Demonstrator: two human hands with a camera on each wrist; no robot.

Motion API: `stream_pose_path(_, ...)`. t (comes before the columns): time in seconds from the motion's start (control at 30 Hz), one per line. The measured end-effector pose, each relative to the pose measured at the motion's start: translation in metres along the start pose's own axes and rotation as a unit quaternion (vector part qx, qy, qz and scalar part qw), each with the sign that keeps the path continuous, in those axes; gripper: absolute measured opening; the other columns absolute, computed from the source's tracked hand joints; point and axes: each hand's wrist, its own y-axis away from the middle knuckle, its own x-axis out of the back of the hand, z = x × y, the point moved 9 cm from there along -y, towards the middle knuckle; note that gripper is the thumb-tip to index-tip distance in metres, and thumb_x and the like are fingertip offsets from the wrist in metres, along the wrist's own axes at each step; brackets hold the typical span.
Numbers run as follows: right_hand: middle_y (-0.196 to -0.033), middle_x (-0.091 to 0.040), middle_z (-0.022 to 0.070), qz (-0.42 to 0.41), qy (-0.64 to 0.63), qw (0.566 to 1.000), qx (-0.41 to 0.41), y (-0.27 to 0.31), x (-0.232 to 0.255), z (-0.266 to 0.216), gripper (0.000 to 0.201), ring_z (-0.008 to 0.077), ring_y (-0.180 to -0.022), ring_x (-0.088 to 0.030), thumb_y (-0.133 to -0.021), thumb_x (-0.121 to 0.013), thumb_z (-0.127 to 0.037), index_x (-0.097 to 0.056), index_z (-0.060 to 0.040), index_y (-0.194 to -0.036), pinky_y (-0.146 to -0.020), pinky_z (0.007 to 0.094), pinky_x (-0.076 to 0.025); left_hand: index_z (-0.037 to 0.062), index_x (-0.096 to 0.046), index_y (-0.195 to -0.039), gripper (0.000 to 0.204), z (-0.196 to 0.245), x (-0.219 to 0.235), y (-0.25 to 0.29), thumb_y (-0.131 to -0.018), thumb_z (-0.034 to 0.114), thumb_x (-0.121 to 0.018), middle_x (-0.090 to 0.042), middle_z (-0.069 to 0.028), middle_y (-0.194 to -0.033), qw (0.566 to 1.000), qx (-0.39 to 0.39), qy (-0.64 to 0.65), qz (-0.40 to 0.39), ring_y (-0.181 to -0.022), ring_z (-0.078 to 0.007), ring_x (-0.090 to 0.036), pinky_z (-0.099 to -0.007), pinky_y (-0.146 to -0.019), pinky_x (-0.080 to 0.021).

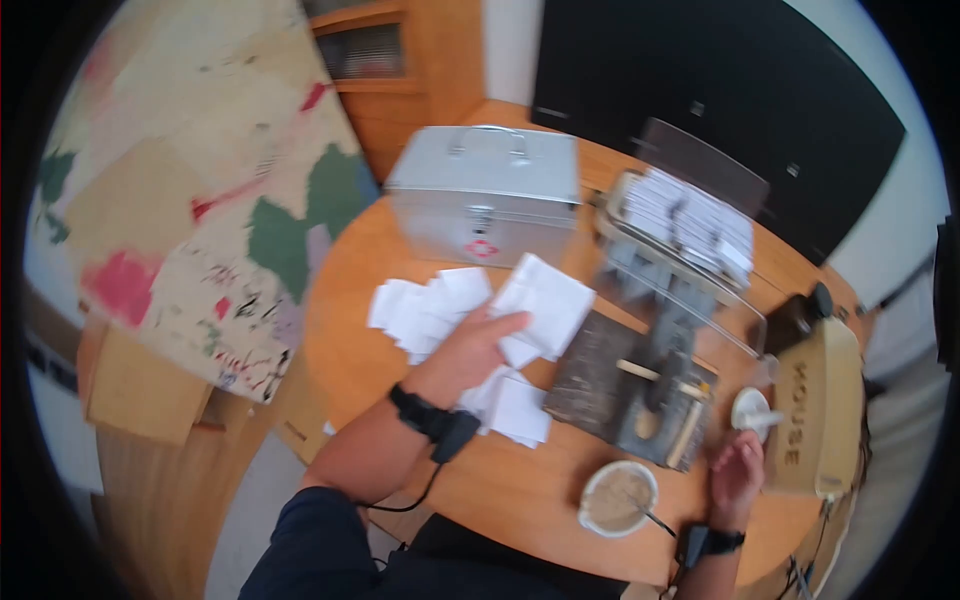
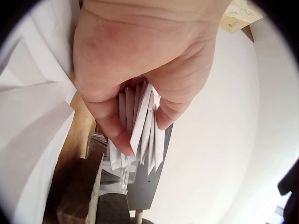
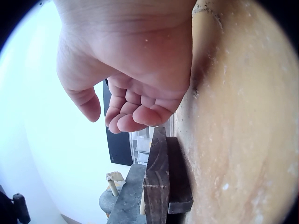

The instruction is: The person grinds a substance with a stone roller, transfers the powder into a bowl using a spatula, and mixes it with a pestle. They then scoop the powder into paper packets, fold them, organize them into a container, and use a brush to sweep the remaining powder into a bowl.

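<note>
My left hand [image 1: 470,348] grips a bundle of white folded papers [image 1: 545,303] over the left part of the table. In the left wrist view, thumb and fingers pinch the paper bundle [image 2: 148,128] from both sides, its thin edges fanned. More loose white papers [image 1: 425,305] lie beneath and beside that hand. My right hand [image 1: 738,475] holds nothing, its fingers loosely curled in the right wrist view. Just beyond it is a small white dish [image 1: 750,412] with a white spoon. A white bowl [image 1: 620,498] of beige matter, a spoon in it, stands left of the right hand.
A dark board [image 1: 590,385] with a grey metal device and wooden sticks lies mid-table. Behind are a silver case [image 1: 485,195] and a lidded clear box [image 1: 690,225] packed with white papers. A tan box [image 1: 820,410] and a dark jar [image 1: 795,320] stand right.
</note>
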Motion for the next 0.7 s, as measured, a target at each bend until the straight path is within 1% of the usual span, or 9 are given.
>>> stream_pose_path(0.07,-0.076,-0.059,0.0047,0.046,0.003,0.999,-0.024,0.003,-0.002,0.0,0.015,0.0144,-0.065,-0.058,-0.092,-0.063,-0.018,-0.057,-0.0043,-0.095,-0.054,0.0249,-0.048,0.0025,-0.047,-0.137,0.047,0.002,0.003,0.0,-0.094,0.009,-0.063,-0.063,-0.011,-0.125,1.0,-0.008,0.009,-0.009,-0.113,-0.0221,-0.063,-0.0397,-0.099,-0.051)
stream_pose_path(0.1,-0.076,-0.06,0.0045,0.035,0.001,0.999,-0.028,0.003,-0.006,-0.002,0.015,0.0143,-0.065,-0.058,-0.092,-0.063,-0.018,-0.058,-0.0044,-0.095,-0.056,0.0254,-0.049,0.0017,-0.049,-0.136,0.047,0.001,0.009,0.0,-0.092,0.008,-0.063,-0.064,-0.0095,-0.124,1.0,-0.013,-0.004,0.004,-0.114,-0.0216,-0.062,-0.0397,-0.101,-0.049)
stream_pose_path(0.2,-0.078,-0.061,0.005,0.004,-0.011,1.0,-0.024,0.002,-0.013,-0.004,0.015,0.0138,-0.068,-0.058,-0.091,-0.064,-0.018,-0.059,-0.0039,-0.094,-0.06,0.0243,-0.047,0.0019,-0.049,-0.136,0.043,0.008,0.004,0.002,-0.094,0.009,-0.059,-0.064,-0.0103,-0.124,0.998,-0.042,-0.032,0.028,-0.111,-0.0223,-0.064,-0.0394,-0.097,-0.052)
stream_pose_path(0.27,-0.081,-0.063,0.0054,-0.011,-0.026,0.999,-0.04,0.001,-0.012,0.0,0.012,0.0135,-0.07,-0.059,-0.091,-0.062,-0.016,-0.06,-0.0048,-0.095,-0.061,0.0241,-0.046,0.0025,-0.048,-0.136,0.042,0.009,0.008,0.002,-0.096,0.011,-0.056,-0.064,-0.0104,-0.123,0.997,-0.039,-0.041,0.054,-0.108,-0.0231,-0.065,-0.0399,-0.093,-0.053)
stream_pose_path(0.3,-0.082,-0.063,0.0054,-0.01,-0.034,0.998,-0.047,0.002,-0.013,0.0,0.011,0.0134,-0.071,-0.059,-0.092,-0.062,-0.015,-0.06,-0.0049,-0.096,-0.061,0.0239,-0.046,0.0025,-0.048,-0.136,0.042,0.007,0.008,0.001,-0.096,0.011,-0.056,-0.064,-0.0104,-0.123,0.998,-0.03,-0.041,0.04,-0.108,-0.0231,-0.065,-0.0399,-0.093,-0.053)
stream_pose_path(0.37,-0.082,-0.064,0.0054,-0.008,-0.045,0.998,-0.05,0.002,-0.013,0.001,0.011,0.0133,-0.071,-0.06,-0.092,-0.062,-0.015,-0.06,-0.005,-0.096,-0.062,0.0238,-0.046,0.0032,-0.047,-0.137,0.042,0.008,0.015,0.001,-0.097,0.012,-0.055,-0.064,-0.0096,-0.122,0.996,-0.023,-0.068,0.053,-0.106,-0.0233,-0.065,-0.0409,-0.09,-0.054)
stream_pose_path(0.43,-0.082,-0.063,0.0049,-0.027,-0.056,0.996,-0.057,0.002,-0.018,0.002,0.01,0.0129,-0.071,-0.059,-0.092,-0.061,-0.014,-0.06,-0.005,-0.096,-0.062,0.0238,-0.045,0.0034,-0.046,-0.138,0.043,0.007,0.017,0.001,-0.097,0.013,-0.055,-0.064,-0.0094,-0.122,0.996,-0.019,-0.07,0.053,-0.108,-0.0232,-0.065,-0.0405,-0.09,-0.054)
stream_pose_path(0.6,-0.082,-0.063,0.004,-0.017,-0.058,0.997,-0.053,0.002,-0.022,-0.001,0.009,0.0125,-0.072,-0.058,-0.093,-0.061,-0.013,-0.06,-0.0054,-0.097,-0.063,0.0241,-0.045,0.002,-0.045,-0.139,0.043,0.007,0.007,0.005,-0.097,0.009,-0.054,-0.061,-0.0098,-0.126,0.997,-0.007,-0.056,0.047,-0.113,-0.0228,-0.062,-0.0397,-0.096,-0.051)
stream_pose_path(0.7,-0.082,-0.062,0.0032,-0.01,-0.058,0.997,-0.053,0.001,-0.023,-0.003,0.009,0.0118,-0.072,-0.058,-0.093,-0.061,-0.013,-0.06,-0.0057,-0.098,-0.063,0.0237,-0.044,0.0043,-0.05,-0.133,0.036,0.011,0.018,0.005,-0.098,0.013,-0.055,-0.063,-0.0077,-0.122,0.994,-0.028,-0.065,0.08,-0.107,-0.0216,-0.064,-0.0385,-0.088,-0.054)
